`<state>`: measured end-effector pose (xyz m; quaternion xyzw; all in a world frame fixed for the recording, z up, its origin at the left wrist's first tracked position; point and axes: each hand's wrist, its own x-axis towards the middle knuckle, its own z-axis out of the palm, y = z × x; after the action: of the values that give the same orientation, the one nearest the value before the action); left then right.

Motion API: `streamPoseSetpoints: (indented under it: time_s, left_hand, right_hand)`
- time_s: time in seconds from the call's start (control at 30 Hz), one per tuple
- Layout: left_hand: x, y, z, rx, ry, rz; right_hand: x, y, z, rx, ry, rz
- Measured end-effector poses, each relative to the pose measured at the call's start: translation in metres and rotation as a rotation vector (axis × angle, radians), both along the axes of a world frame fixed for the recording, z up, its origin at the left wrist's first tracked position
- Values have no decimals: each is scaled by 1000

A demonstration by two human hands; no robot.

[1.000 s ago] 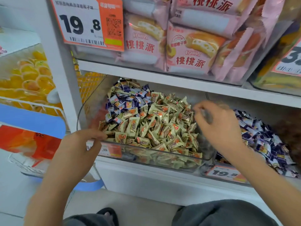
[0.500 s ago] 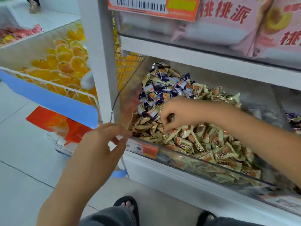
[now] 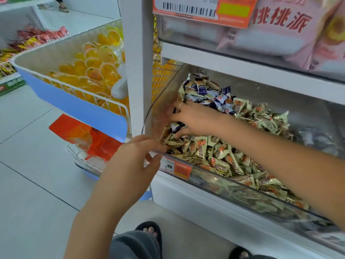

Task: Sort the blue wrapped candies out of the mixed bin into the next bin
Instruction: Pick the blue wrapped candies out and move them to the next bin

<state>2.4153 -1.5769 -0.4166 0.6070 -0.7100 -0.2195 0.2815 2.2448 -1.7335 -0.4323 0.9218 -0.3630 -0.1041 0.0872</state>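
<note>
The clear mixed bin (image 3: pixel 220 181) on the lower shelf is heaped with cream-and-orange wrapped candies (image 3: pixel 220 159). Blue wrapped candies (image 3: pixel 207 94) lie piled at its back left corner. My right hand (image 3: pixel 192 120) reaches across into the bin's left side, its fingers closed around blue wrapped candies (image 3: pixel 176 126) that show between thumb and fingers. My left hand (image 3: pixel 130 165) rests at the bin's front left corner, fingertips on the rim, holding nothing. The bin to the right is mostly out of view.
A white shelf post (image 3: pixel 136 62) stands just left of the bin. Beyond it is a wire basket (image 3: pixel 74 101) of orange jelly cups. Pink snack bags (image 3: pixel 291 28) fill the shelf above. My sandalled feet (image 3: pixel 149 232) are on the tiled floor below.
The view has swung left. My right hand has crossed from the bin's right side to its left and closed on blue candies. My left hand has stayed at the bin's front left corner.
</note>
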Motion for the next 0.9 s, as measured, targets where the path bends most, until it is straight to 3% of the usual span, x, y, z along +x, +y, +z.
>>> streamPoseSetpoints:
  time_s: [0.13,0.33,0.53,0.6,0.7,0.83,0.9]
  left_hand:
    - [-2,-1,1,2,-3,0]
    - [0,-3,-1,20,-22,16]
    - [-2,-4,-1,-18,-61,22]
    - [-6,-4,1,-131,-78,46]
    - [-24,-1,6,-331,-60,6]
    - [-45,-3,-4,-254,-111,-183]
    - [-49,-5,-10,-216,-102,-206]
  right_hand:
    - [5,3,-4,44,-149,33]
    - [-8,15,14,546,-938,-385]
    - [-22,42,29,875,-1337,-701]
    - [-28,51,35,947,-1426,-763]
    - [-47,69,45,959,-1556,-824]
    - [-83,99,56,920,-1731,-965]
    - [-108,120,56,805,-1759,-1020]
